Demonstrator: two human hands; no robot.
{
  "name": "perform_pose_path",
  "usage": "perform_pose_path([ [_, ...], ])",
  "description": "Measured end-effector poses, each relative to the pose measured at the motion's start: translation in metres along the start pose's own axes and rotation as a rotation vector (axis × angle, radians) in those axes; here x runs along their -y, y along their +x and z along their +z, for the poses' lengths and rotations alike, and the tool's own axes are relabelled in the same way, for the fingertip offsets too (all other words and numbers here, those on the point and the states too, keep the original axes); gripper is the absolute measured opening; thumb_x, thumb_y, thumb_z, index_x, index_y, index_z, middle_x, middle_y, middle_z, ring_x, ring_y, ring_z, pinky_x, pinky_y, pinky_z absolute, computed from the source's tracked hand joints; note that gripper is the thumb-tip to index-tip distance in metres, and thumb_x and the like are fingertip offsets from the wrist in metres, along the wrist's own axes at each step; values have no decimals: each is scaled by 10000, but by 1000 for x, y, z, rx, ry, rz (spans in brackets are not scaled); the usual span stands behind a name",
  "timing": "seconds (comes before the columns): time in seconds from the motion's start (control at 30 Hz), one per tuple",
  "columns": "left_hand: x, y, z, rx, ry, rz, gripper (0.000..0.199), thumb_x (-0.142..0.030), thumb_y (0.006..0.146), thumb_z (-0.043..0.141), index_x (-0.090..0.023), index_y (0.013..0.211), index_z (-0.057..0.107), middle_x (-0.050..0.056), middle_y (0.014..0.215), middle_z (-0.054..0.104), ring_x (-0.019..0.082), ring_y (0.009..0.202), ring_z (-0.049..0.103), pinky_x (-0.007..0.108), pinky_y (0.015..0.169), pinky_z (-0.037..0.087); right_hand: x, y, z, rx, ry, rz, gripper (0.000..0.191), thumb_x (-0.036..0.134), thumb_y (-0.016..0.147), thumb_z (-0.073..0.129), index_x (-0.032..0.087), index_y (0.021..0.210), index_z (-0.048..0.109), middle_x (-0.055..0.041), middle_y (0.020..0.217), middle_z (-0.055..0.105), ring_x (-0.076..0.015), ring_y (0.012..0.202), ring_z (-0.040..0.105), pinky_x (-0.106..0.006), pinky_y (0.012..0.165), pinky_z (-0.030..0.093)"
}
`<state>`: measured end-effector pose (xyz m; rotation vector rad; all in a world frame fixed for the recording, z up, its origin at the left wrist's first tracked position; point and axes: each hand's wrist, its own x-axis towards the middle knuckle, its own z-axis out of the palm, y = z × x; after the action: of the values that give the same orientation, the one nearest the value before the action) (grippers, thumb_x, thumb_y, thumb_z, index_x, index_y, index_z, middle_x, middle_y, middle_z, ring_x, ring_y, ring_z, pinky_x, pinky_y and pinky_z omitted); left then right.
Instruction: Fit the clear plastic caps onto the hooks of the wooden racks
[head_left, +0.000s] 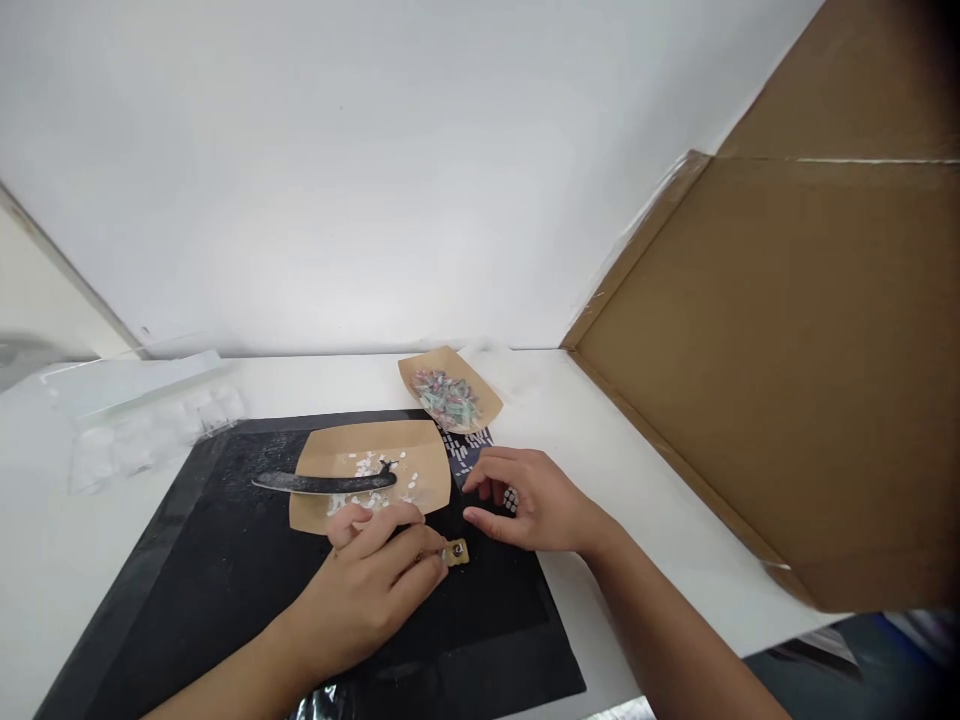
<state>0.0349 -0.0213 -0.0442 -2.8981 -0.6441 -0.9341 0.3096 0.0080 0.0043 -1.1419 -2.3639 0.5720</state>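
My left hand (386, 575) rests low over the black mat (225, 560), its fingertips on a small yellowish piece (457, 551) with a dark round spot. My right hand (536, 500) is curled just to the right, thumb and index finger apart. Beneath its fingers shows a small cluster of round grey-white bits (511, 499); whether they are held is unclear. Behind my left hand a tan paper tray (420, 450) holds small white pieces. A long, curved black tool (326, 484) lies across that tray.
Another paper tray (484, 400) with wrapped pink and green pieces stands at the back. A dark patterned sheet (469, 455) lies before it. Clear plastic packaging (150, 430) is at the left, and a large cardboard panel (787, 380) stands at the right.
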Motion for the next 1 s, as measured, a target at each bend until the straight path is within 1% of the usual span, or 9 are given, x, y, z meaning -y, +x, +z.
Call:
perform_pose_path([
  [0.17,1,4,-2,-14,22,27,33,-138,990,675,-167,975,667,58,1090,732,259,1165,600,389,957,445,-10,1,2,-41,-24,40,138,373,973,673,238,973,702,-3,830,675,-140,709,606,-247,647,459],
  [0.27,1,7,-7,-33,16,23,36,-180,972,708,-177,962,674,51,1051,733,257,1133,618,400,957,451,-15,3,3,-56,-59,61,191,369,1019,622,241,902,700,-8,826,677,-148,723,610,-242,626,439],
  [0.37,-2,9,-13,-69,27,29,155,-287,960,737,-169,1050,692,50,1025,743,264,1053,634,425,922,421,-17,5,2,-49,-75,65,224,372,1038,600,245,890,711,-13,850,705,-159,757,632,-248,647,445],
  [0.47,-5,9,-16,-117,57,66,222,-280,957,726,-160,1139,686,44,1021,754,265,1006,636,447,908,364,-20,5,1,-39,-28,94,270,360,1064,546,234,888,708,-14,850,725,-156,745,657,-256,680,479],
  [0.6,-2,10,-16,-155,27,37,133,-178,943,722,-165,1064,670,29,954,744,247,946,614,438,889,328,-30,4,1,-102,27,170,269,284,1075,464,234,997,717,-15,868,740,-148,696,670,-270,696,518],
  [0.7,6,10,-20,-193,10,-15,96,-102,947,707,-161,997,649,33,912,733,231,934,593,407,868,330,-36,4,1,-171,43,171,312,239,1068,416,245,1121,723,-26,922,761,-165,768,709,-297,764,547],
  [0.8,13,8,-27,-190,23,-7,132,-74,975,663,-174,1058,683,28,935,753,223,934,590,396,877,325,-37,5,-1,-213,49,169,320,270,1068,435,270,1176,736,-22,954,780,-185,857,737,-320,830,557],
  [0.9,16,4,-32,-186,42,-8,181,-88,1005,635,-211,1109,717,-1,958,783,223,938,602,419,908,288,-35,5,-4,-255,67,203,245,354,1041,550,279,1044,783,-11,897,794,-201,840,744,-315,795,554],
  [1.0,18,2,-34,-226,44,-42,195,-132,1047,597,-251,1111,737,-26,968,805,219,946,625,452,944,243,-34,5,-4,-320,91,262,262,451,997,637,265,895,791,3,754,767,-187,690,712,-291,676,528],
])
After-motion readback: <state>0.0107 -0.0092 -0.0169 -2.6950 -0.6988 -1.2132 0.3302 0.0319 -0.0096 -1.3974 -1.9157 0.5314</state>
